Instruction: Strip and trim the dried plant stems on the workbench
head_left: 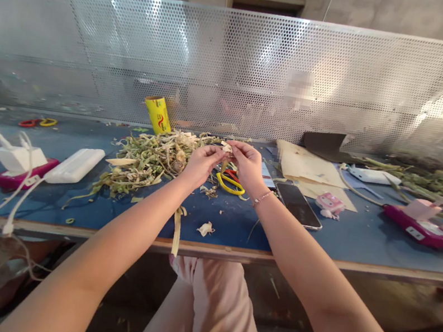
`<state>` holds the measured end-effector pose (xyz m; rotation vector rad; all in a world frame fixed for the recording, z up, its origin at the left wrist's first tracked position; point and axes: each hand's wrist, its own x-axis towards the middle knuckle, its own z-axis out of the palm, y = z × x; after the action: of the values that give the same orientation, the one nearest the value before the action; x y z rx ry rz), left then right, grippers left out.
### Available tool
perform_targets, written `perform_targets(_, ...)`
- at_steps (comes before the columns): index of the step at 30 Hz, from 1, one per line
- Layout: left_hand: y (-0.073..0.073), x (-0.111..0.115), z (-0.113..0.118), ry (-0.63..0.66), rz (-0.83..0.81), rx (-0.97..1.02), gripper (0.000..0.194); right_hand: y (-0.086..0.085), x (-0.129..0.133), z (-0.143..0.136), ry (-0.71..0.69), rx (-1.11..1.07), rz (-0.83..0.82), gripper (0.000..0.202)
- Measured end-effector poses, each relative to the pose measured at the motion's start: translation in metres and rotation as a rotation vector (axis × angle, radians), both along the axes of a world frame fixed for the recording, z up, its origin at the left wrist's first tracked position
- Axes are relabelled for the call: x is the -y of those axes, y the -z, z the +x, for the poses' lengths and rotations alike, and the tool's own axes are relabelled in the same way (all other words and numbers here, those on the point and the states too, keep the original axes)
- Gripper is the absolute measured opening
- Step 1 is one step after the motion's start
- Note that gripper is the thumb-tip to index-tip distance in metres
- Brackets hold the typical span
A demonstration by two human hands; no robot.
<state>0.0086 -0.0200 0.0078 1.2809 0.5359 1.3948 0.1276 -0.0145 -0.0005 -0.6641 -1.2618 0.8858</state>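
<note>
My left hand (203,164) and my right hand (247,164) meet above the blue table, fingers closed in a pinch. Between them is a small pale, dried plant piece (227,147), too small to name more exactly. Left of my hands lies a heap of dried, greenish plant scraps (150,157). Scissors with yellow and red handles (230,185) rest on the table just below my right hand. Another cream-coloured shred (206,228) sits near the front edge, and a pale strip (176,232) hangs over that edge.
A yellow tube (157,114) stands behind the heap. On the right are a phone (299,204), a pink case (330,204), brown paper (310,164) and a magenta power strip (419,227). Leftward are a white power bank (75,166) and cables. A perforated metal panel (237,72) rises behind.
</note>
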Motion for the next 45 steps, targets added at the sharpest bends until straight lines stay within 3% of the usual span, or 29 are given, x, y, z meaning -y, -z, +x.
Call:
perform_targets(8, 0.003, -0.002, 0.000, -0.023, -0.002, 0.035, 0.012, -0.001, 0.002, 0.000, -0.011, 0.045, 0.057, 0.013)
perform_targets(16, 0.004, -0.001, 0.003, -0.080, 0.021, 0.037, 0.011, -0.001, 0.006, -0.001, 0.095, 0.112, 0.084, 0.015)
perform_targets(30, 0.006, -0.001, 0.007, -0.110, -0.001, 0.045, 0.007, -0.002, -0.002, -0.002, -0.011, -0.021, -0.018, 0.018)
perform_targets(39, 0.009, -0.002, 0.007, -0.085, -0.005, 0.085, 0.011, 0.002, -0.002, 0.002, 0.200, 0.198, 0.127, 0.011)
perform_targets(45, 0.011, -0.005, 0.007, -0.111, 0.053, 0.083, 0.013, 0.005, -0.003, -0.001, 0.201, 0.179, 0.167, 0.008)
